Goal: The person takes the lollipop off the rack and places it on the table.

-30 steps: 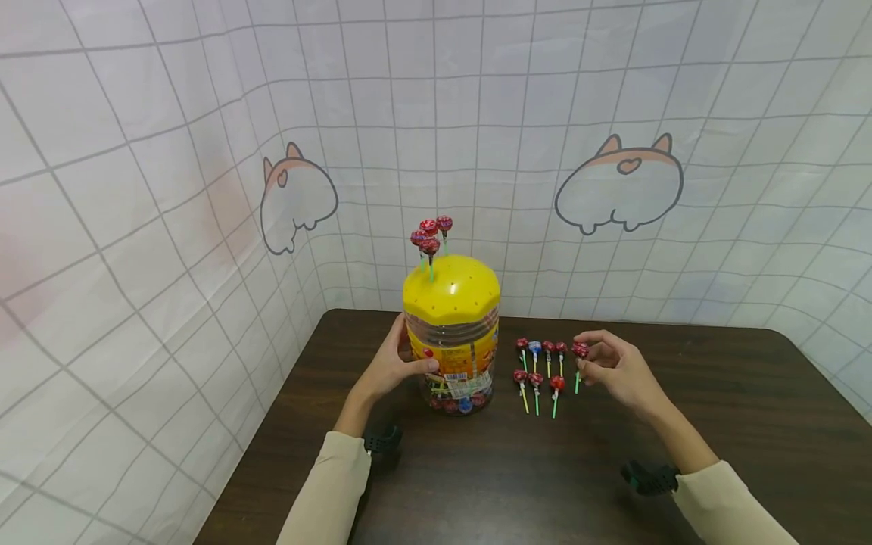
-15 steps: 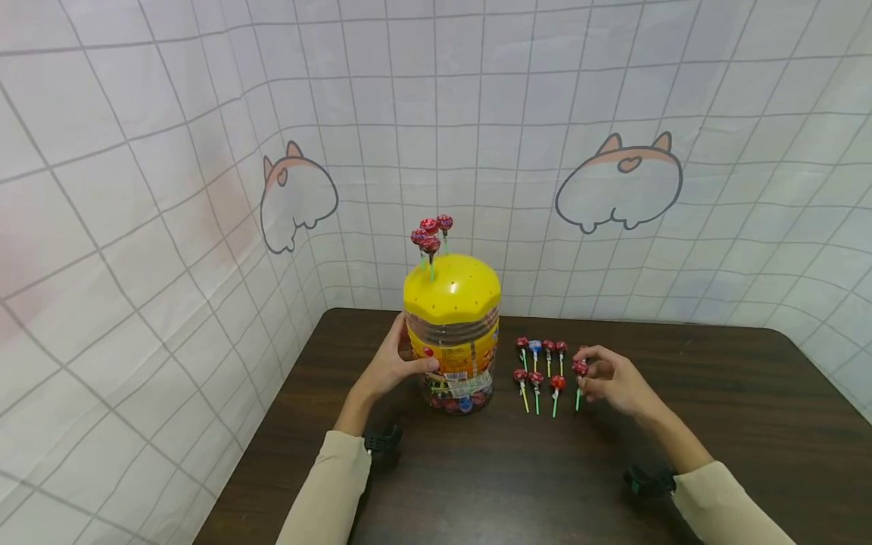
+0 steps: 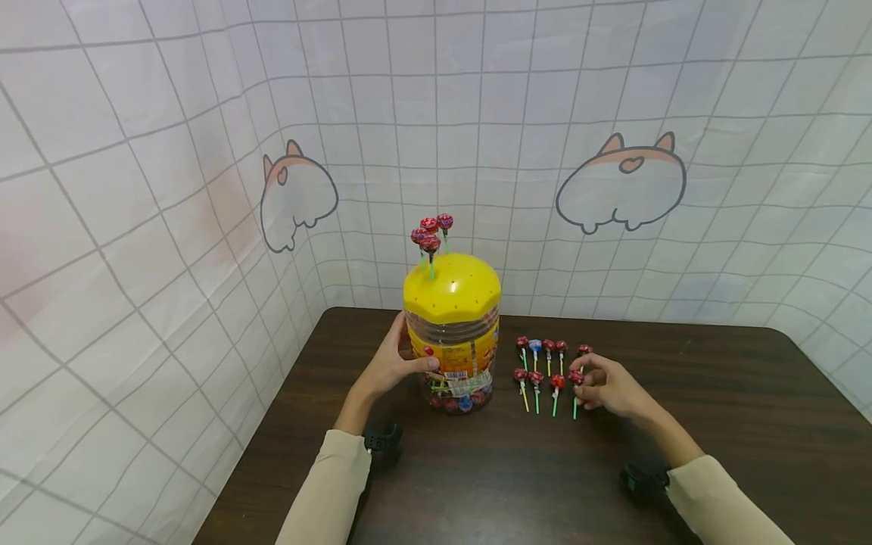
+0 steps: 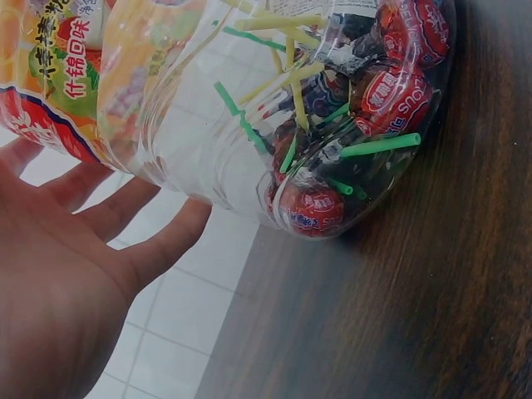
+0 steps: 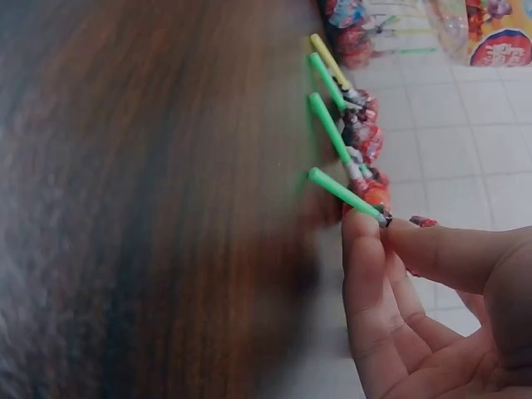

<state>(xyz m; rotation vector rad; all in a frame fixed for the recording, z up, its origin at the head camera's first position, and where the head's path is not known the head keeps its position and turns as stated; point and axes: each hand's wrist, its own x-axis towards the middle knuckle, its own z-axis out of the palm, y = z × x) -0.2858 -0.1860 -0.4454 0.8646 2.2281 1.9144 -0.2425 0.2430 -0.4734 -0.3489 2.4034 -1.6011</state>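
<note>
My left hand [image 3: 393, 366] grips the side of a clear plastic jar [image 3: 455, 333] with a yellow lid, thumb across its label. The left wrist view shows lollipops [image 4: 391, 104] with green and yellow sticks inside the jar, near its bottom. Several red lollipops [image 3: 429, 243] stand upright in the lid's holes. With thumb and fingertips my right hand [image 3: 613, 386] pinches a red-wrapped lollipop [image 3: 576, 377], its green stick [image 5: 345, 195] pointing toward me, at the right end of the nearer of two rows. Just behind those fingers, another lollipop [image 3: 584, 350] ends the farther row, its stick mostly hidden.
Left of the pinched lollipop lie the other lollipops of both rows, including a blue one [image 3: 534, 346] and an orange-red one [image 3: 557, 382]. All rest on a dark wooden table [image 3: 490, 477]. A white gridded cloth [image 3: 463, 136] hangs behind and at the sides.
My right hand has drawn the pinched lollipop nearer to me and slightly left, level with the nearer row. The lollipop behind it has come into sight. The left hand stays on the jar.
</note>
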